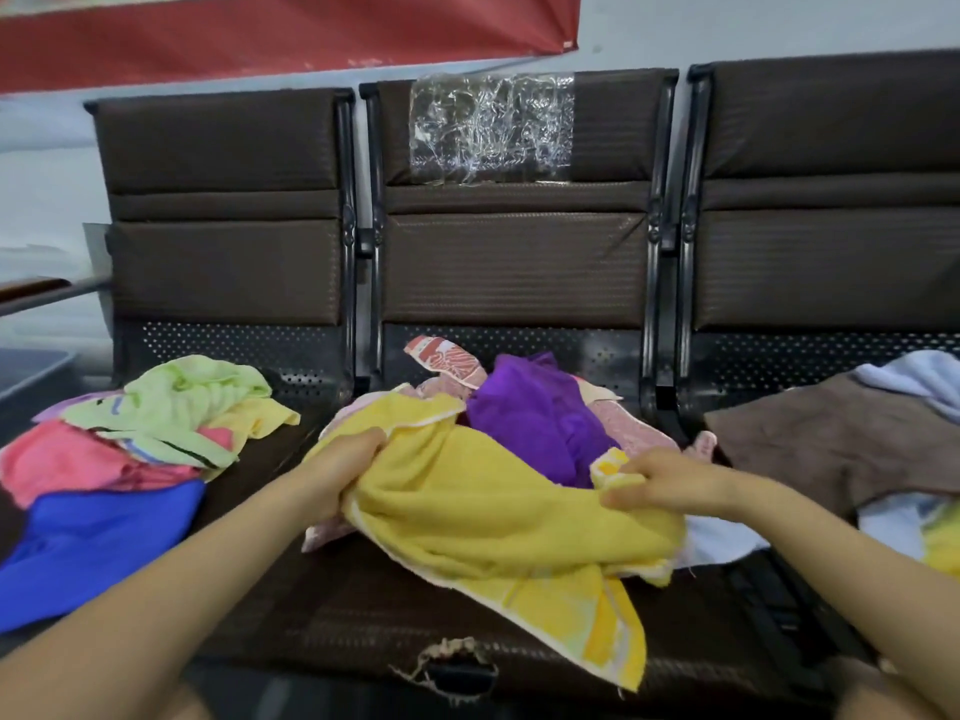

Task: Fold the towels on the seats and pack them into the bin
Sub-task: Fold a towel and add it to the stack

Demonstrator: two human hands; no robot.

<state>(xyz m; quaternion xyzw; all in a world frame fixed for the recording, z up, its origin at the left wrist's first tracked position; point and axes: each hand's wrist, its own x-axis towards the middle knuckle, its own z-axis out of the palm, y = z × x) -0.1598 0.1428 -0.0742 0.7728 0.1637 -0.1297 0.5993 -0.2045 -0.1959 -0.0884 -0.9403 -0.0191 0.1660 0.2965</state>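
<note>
Gripping the yellow towel (498, 506) at two points, you hold it bunched over the front of the middle seat (363, 605), low in the centre of the frame. Your left hand (343, 472) has its fingers curled into the towel's left edge, a fold of cloth closed inside the fist. Your right hand (662, 480) pinches a striped corner of the same towel between thumb and curled fingers, right of centre. One lower corner of the towel hangs past the seat's front edge, toward the bottom of the frame. Directly behind it, on the same seat, lie a purple towel (540, 407) and a pink patterned towel (452, 363), crumpled together and touching the yellow one. On the left seat, at the left of the frame, a heap holds a light green towel (182, 407), a pink towel (67, 459) and a blue towel (98, 543), the blue one nearest the lower left corner. On the right seat, at the right edge, a brown towel (831, 439) lies over white cloth (914, 376). A patch of clear plastic tape (491, 127) covers part of the middle backrest, upper centre. A red banner (260, 39) runs along the wall across the upper left. Torn upholstery (447, 654) shows at the middle seat's front edge, bottom centre.
</note>
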